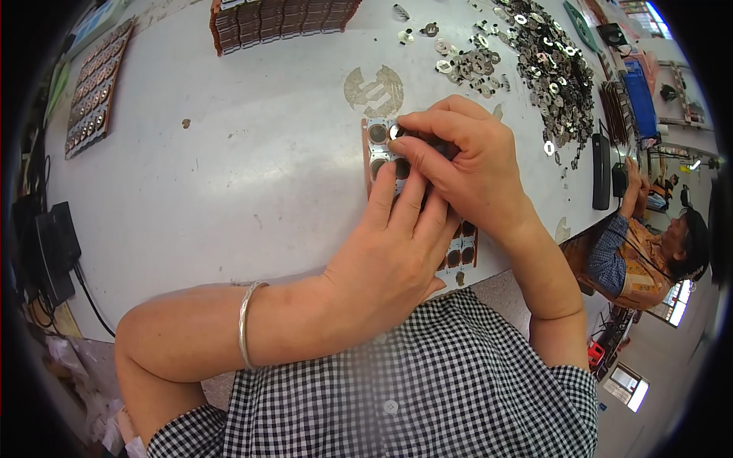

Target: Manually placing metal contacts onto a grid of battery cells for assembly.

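A narrow panel of small circuit boards with round dark discs (377,167) lies on the table before me, partly covered by my hands. My left hand (393,248) rests across it with fingers stretched out and slightly apart, the tips touching the boards. At the panel's far end my right hand (466,156) pinches a small shiny metal piece (395,132) between thumb and forefinger, over one of the board positions. The other right fingers curl under and are partly hidden. The panel's near end (460,256) shows below my hands.
Loose metal pieces (553,72) lie in a heap at the far right, with a smaller cluster (473,65) beside it. A stack of panels (282,21) stands at the back. Another filled panel (99,88) lies far left. A black adapter (57,248) sits left; a co-worker (649,248) works at right.
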Motion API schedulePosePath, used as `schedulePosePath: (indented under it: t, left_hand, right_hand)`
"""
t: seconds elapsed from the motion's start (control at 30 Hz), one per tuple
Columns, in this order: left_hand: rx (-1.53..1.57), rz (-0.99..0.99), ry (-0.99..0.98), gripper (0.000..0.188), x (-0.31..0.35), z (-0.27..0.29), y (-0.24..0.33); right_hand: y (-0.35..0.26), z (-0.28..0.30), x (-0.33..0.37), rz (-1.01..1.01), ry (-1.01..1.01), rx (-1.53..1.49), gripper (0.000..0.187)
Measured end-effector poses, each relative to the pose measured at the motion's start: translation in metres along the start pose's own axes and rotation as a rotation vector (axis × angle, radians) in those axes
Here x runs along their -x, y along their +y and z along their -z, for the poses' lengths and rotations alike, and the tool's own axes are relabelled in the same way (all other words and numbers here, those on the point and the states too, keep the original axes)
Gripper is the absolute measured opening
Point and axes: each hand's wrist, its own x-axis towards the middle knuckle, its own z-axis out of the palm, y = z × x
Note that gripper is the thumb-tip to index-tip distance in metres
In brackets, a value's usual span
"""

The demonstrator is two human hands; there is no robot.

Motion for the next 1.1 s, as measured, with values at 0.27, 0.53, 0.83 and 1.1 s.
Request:
schedulePosePath:
  t: [0.27,0.53,0.83,1.1]
  left_hand:
    - [0.032,-0.035,-0.014,0.085,0.001,-0.003,0.000]
    - [-0.007,-0.054,-0.040,0.084,0.002,-0.002,0.000]
    - [-0.044,-0.059,-0.019,0.082,0.001,0.002,-0.001]
    - [-0.024,-0.060,-0.006,0.081,0.000,0.001,-0.002]
  right_hand:
    - [-0.003,-0.006,0.004,0.001,0.045,0.004,0.020]
    - [-0.003,-0.005,0.005,0.046,0.048,0.041,0.020]
    - [0.045,0.012,-0.073,0.219,0.126,0.340,0.023]
    - [0.051,0.006,-0.088,0.409,0.107,0.416,0.015]
